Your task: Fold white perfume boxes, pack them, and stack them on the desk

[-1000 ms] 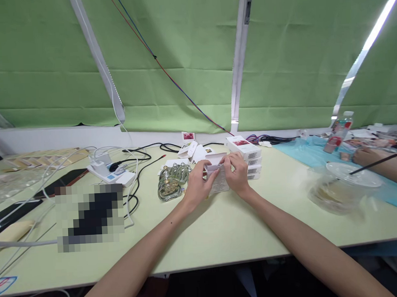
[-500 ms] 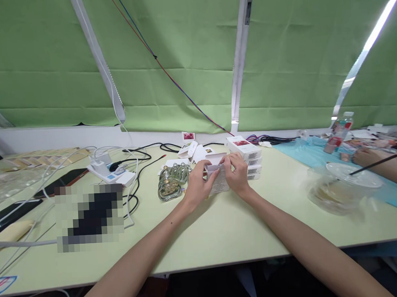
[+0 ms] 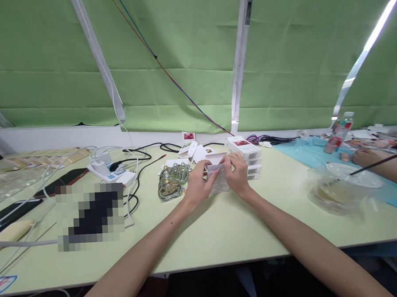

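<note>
**Two hands hold a little white box**

The box (image 3: 219,181) stands near the middle of the bench (image 3: 223,236), closer to the back edge than the front. The left hand (image 3: 198,186) pinches its left side. The right hand (image 3: 237,174) pinches its right side, with fingers up by the top flap. Any writing on the box is too small to read.

Just behind the right hand is a stack (image 3: 249,160) of white boxes. Their ends show black barcodes, and the top one has a red picture. Glass bottles (image 3: 170,183) sit just left of the left hand. A bowl (image 3: 337,190) sits well apart, toward the right edge. Cables (image 3: 133,169) lie at the back left. Bare bench top runs from the hands to the front edge.
</note>
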The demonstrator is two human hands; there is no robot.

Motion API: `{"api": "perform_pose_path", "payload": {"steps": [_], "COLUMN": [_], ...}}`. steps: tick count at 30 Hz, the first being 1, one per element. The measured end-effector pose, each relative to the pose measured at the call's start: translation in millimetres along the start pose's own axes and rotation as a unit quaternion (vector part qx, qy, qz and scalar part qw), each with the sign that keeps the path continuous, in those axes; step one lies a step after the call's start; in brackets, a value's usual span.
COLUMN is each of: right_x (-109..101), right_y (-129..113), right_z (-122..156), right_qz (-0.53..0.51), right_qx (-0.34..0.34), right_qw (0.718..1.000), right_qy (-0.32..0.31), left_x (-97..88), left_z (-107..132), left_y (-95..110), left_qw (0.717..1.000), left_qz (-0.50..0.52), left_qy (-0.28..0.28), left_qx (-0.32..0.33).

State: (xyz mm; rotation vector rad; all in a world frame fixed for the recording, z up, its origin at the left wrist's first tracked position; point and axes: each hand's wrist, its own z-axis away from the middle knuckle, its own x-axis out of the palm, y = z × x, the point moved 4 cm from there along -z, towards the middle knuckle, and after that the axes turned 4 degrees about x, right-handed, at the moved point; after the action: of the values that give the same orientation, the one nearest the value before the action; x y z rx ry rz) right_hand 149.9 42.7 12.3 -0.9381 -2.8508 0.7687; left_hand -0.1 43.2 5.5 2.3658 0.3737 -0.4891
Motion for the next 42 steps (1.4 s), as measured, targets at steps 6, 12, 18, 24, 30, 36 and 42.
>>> {"api": "perform_pose_path", "payload": {"steps": [6, 12, 18, 24, 30, 36, 42], "right_x": [-0.8, -0.9, -1.4, -2.4, -1.8, -1.9, -7.2], "right_y": [-1.2, -1.8, -1.5, -1.3, -1.6, -2.8, -8.8], "right_z": [-0.7, -1.3, -2.0, -3.0, -3.5, -1.8, -0.3], "right_qz": [0.006, -0.003, -0.009, -0.018, -0.016, -0.002, 0.005], "right_qx": [0.006, 0.003, 0.005, 0.002, -0.012, -0.018, -0.028], "right_qw": [1.000, 1.000, 1.000, 0.999, 0.999, 1.000, 0.999], "right_qy": [-0.008, -0.007, -0.015, -0.029, -0.035, -0.013, 0.035], "left_x": [0.7, 0.3, 0.0, -0.7, -0.2, -1.4, -3.4], "left_z": [0.0, 0.1, -0.3, -1.0, -0.6, -0.9, -1.9], "left_y": [-1.5, -1.4, -1.5, -1.7, -1.3, -1.1, 1.8], "left_qw": [1.000, 1.000, 1.000, 1.000, 1.000, 1.000, 1.000], "left_qz": [-0.003, -0.003, -0.005, -0.005, -0.007, -0.004, 0.007], "left_qy": [0.001, 0.003, 0.005, 0.000, -0.001, 0.008, 0.025], "left_qx": [0.000, 0.001, 0.001, 0.011, 0.011, 0.014, 0.006]}}
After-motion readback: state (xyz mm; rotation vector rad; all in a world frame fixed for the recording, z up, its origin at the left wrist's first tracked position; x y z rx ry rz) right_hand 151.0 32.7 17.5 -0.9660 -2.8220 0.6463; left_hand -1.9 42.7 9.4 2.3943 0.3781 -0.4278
